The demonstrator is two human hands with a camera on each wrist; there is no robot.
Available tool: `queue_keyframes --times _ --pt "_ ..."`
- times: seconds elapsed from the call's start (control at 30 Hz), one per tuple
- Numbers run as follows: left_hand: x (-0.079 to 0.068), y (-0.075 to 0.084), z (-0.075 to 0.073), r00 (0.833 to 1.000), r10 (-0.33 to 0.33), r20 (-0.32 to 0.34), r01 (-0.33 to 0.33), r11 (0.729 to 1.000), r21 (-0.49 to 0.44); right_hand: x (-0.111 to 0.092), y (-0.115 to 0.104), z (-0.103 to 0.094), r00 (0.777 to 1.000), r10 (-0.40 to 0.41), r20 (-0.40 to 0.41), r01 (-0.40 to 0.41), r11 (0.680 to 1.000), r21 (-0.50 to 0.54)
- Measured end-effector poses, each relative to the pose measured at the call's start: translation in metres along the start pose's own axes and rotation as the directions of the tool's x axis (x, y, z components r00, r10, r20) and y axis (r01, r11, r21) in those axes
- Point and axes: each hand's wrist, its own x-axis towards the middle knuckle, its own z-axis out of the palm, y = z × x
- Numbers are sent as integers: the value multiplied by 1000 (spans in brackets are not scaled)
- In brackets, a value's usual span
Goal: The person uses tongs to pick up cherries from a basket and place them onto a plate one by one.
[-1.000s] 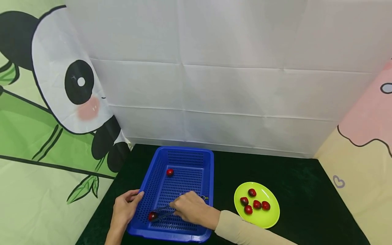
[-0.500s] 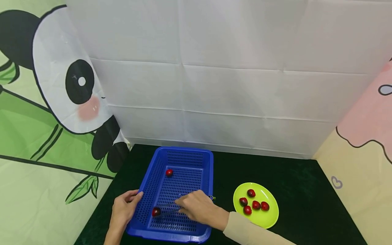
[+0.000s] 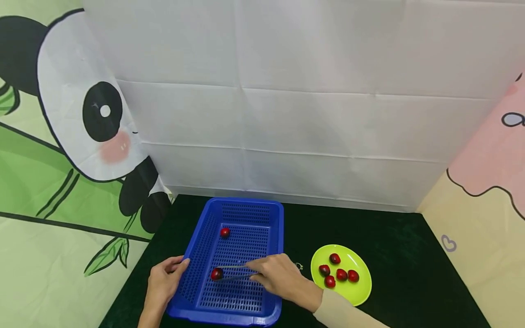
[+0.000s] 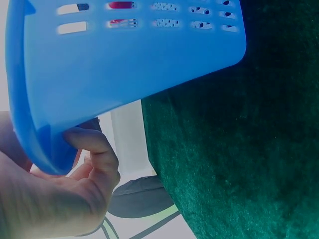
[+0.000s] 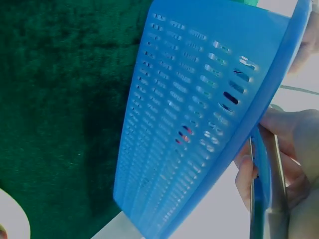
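A blue plastic basket (image 3: 280, 232) with slotted walls stands on the dark green cloth. My left hand (image 3: 165, 279) grips its left rim; in the left wrist view the fingers (image 4: 97, 149) curl under the rim's edge. My right hand (image 3: 280, 275) is above the basket's right side, holding metal tongs (image 3: 234, 267), also seen in the right wrist view as shiny arms (image 5: 273, 194). Between the tong tips is a dark red cherry (image 3: 216, 274), over the basket's floor; whether it is lifted is hard to tell. Farther back inside the basket lies another cherry (image 3: 225, 233).
To the right of the basket lies a lime-green plate (image 3: 361, 291) bearing several cherries (image 3: 342, 274). Behind the table hangs a white cloth (image 3: 295, 136); printed panda and pink figures flank it. The green tablecloth (image 3: 402, 255) extends to the right.
The right hand has drawn back to the right and slightly away from the person, bringing the tongs and the cherry along inside the basket. The left hand stays at the rim.
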Motion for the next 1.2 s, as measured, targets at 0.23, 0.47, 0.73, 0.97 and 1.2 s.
queue_keyframes --times 0.23,0.47,0.73,0.97,1.2 --pt "0 -2 0 1000 -5 0 5 1000 11 -10 2 -6 1000 21 -21 -21 1000 -13" --pt "1 -3 1 1000 -12 -5 12 1000 22 -18 5 -9 996 45 -72 -44 999 13" --pt "2 -4 2 1000 -16 -2 16 1000 26 -25 7 -12 989 51 -139 -48 998 27" --pt "1 -2 1 1000 10 -14 -9 1000 17 -36 11 -14 977 87 -193 -71 994 85" --pt "0 -1 0 1000 14 -8 -14 1000 11 -45 15 -21 966 123 -228 -96 987 127"
